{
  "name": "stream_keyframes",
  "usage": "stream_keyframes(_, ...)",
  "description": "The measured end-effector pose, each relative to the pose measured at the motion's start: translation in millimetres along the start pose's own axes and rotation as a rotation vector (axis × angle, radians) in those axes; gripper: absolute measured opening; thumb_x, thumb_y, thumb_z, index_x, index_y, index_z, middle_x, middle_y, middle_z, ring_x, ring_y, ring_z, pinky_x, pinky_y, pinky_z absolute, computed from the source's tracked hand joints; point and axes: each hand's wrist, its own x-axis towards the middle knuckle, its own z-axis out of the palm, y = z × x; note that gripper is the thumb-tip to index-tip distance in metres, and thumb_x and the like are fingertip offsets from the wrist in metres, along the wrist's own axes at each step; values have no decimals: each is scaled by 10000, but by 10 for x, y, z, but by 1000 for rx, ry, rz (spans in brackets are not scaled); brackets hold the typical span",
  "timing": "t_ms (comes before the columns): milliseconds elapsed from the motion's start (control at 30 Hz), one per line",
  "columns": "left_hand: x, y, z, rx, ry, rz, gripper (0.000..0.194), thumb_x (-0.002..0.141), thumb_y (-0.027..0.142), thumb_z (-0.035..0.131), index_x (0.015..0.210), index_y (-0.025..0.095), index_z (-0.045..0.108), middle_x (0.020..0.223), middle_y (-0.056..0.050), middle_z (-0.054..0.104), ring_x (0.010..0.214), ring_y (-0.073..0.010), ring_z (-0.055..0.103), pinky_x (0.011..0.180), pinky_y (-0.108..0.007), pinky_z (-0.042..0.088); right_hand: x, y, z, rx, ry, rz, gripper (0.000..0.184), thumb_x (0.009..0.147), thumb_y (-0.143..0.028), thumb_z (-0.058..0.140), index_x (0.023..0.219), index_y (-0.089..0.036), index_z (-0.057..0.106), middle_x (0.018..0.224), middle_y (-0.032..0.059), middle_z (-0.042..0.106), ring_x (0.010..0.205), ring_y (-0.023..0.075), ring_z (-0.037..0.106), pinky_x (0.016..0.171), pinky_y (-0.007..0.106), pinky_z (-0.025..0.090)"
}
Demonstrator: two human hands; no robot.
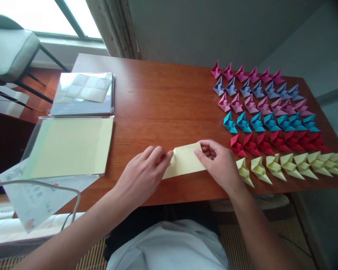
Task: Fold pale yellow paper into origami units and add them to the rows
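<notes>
A pale yellow sheet of paper (186, 159) lies near the table's front edge between my two hands. My left hand (149, 168) pinches its left end, where a corner looks turned up against the fingertips. At the upper right corner, my right hand (216, 159) grips the sheet with the thumb on top and the fingers curled at the edge. Just right of that hand begins a row of folded yellow paper figures (259, 169). Behind them stand folded red figures (249, 144).
Further rows of blue figures (243, 122), pink figures (236, 103), lavender figures (245, 89) and magenta figures (241, 74) fill the table's right side. On the left lie a stack of yellow paper (73, 146), a clear-wrapped pack (81, 107) and a printed sheet (35, 204). A cable (76, 193) crosses there.
</notes>
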Motion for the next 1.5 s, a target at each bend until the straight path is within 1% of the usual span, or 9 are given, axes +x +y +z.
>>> stream_keyframes(100,10,6,2,82,-60,64,365,985,121,466,1337,84,553,987,-100,646,851,-220,584,717,-348,517,-2,-13,-8,-46,6,-29,219,850,-354,676,968,-174,717,831,64,743,706,193,680,665,313,561)
stream_keyframes(300,29,2,33,164,-77,120,378,1004,146,447,1369,80,521,965,-93,624,842,-213,568,682,-350,484,-14,-24,-11,-104,15,-95,173,869,-330,651,931,-180,713,777,41,730,646,170,648,622,284,530)
stream_keyframes(433,38,9,23,195,-79,140,412,992,127,460,1392,40,501,941,-86,620,829,-214,568,642,-350,463,-38,-19,-3,-174,20,-135,143,883,-303,636,924,-188,712,751,24,702,600,150,599,586,268,491)
stream_keyframes(633,47,10,15,235,-65,172,442,984,117,469,1415,17,480,901,-71,615,792,-208,564,597,-351,418,-59,-2,0,-222,26,-179,112,897,-263,627,925,-193,710,763,14,686,601,139,571,588,263,454)
stream_keyframes(900,49,13,20,238,-132,162,447,992,104,421,1435,49,454,963,-85,626,827,-201,571,612,-352,410,-76,-1,23,-260,37,-234,115,923,-254,602,940,-187,694,758,7,646,598,133,535,606,261,438)
stream_keyframes(1067,45,9,27,259,-104,179,446,991,112,436,1427,27,471,966,-87,630,824,-197,570,616,-348,417,-85,19,21,-290,40,-276,106,931,-237,591,943,-191,687,758,3,629,618,136,535,617,258,432)
stream_keyframes(1233,46,12,34,266,-78,179,463,984,127,477,1429,0,470,951,-81,623,817,-194,568,609,-343,409,-76,57,39,-279,71,-331,65,910,-211,631,923,-181,687,755,-7,630,618,127,546,607,248,426)
stream_keyframes(1500,36,10,49,264,-67,178,479,977,133,495,1434,-7,467,964,-85,618,824,-200,558,619,-348,396,-73,53,43,-290,84,-361,43,903,-181,655,920,-173,693,753,-7,645,621,128,569,606,249,445)
